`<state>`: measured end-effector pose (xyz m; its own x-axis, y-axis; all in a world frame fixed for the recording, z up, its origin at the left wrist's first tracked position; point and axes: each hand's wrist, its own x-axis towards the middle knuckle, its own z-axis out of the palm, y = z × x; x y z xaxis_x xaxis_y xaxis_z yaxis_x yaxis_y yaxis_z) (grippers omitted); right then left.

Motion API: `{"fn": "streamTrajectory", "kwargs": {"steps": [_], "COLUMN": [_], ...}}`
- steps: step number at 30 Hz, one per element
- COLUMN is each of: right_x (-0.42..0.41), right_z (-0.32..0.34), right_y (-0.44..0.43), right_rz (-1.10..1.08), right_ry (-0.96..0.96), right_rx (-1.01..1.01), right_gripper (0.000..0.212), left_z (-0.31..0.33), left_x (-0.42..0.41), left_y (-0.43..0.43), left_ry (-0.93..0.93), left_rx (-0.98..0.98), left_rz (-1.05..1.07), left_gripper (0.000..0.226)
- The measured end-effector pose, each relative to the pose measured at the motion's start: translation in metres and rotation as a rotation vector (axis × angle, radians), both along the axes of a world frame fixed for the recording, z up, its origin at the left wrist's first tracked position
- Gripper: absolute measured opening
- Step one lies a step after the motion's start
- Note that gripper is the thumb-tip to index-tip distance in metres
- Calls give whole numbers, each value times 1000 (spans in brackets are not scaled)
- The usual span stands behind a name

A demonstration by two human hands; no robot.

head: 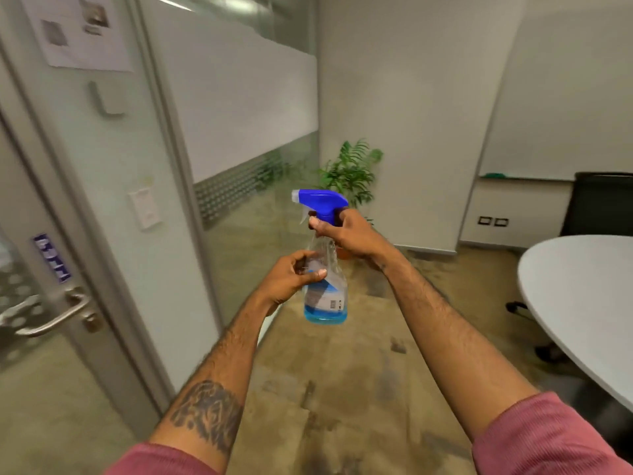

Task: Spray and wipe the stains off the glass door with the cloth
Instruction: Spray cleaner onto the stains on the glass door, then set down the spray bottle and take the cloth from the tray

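Gripped in both hands at the centre of the frame: spray bottle [325,269], upright, blue liquid low in its base. Right hand [346,233] wrapped tight around the neck just under the blue trigger head, nozzle pointing left. Left hand [291,281] curled around the clear body, thumb pressed across the label. Glass door [30,337] at the left edge, metal handle [51,320] at lower left. Round white table [582,296] at right. Potted plant [352,173] behind the bottle. Cloth nowhere to be seen.
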<state>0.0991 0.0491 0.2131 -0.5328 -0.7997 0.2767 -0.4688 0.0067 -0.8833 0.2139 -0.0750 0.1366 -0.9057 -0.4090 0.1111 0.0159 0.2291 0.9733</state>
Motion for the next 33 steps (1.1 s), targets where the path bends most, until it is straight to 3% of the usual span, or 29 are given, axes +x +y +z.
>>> {"fn": "streamTrajectory", "kwargs": {"steps": [2, 5, 9, 21, 33], "right_x": [-25, -64, -109, -192, -262], "right_z": [-6, -14, -23, -52, -78], "right_y": [24, 61, 109, 276, 472], "right_rz": [-81, -205, -365, -797, -1059], "right_ry": [-11, -20, -15, -51, -110], "right_rx": [20, 41, 42, 76, 107], "right_gripper": [31, 37, 35, 11, 22], "left_z": [-5, -13, -20, -53, -81], "left_x": [-34, -89, -159, -331, -438], "left_y": [13, 35, 70, 224, 434], "left_ry": [-9, -20, -30, -116, -169], "left_rx": [-1, -19, -45, -56, -106], "left_rz": [-68, -188, -355, -823, -974], "left_gripper": [47, 48, 39, 48, 51]}}
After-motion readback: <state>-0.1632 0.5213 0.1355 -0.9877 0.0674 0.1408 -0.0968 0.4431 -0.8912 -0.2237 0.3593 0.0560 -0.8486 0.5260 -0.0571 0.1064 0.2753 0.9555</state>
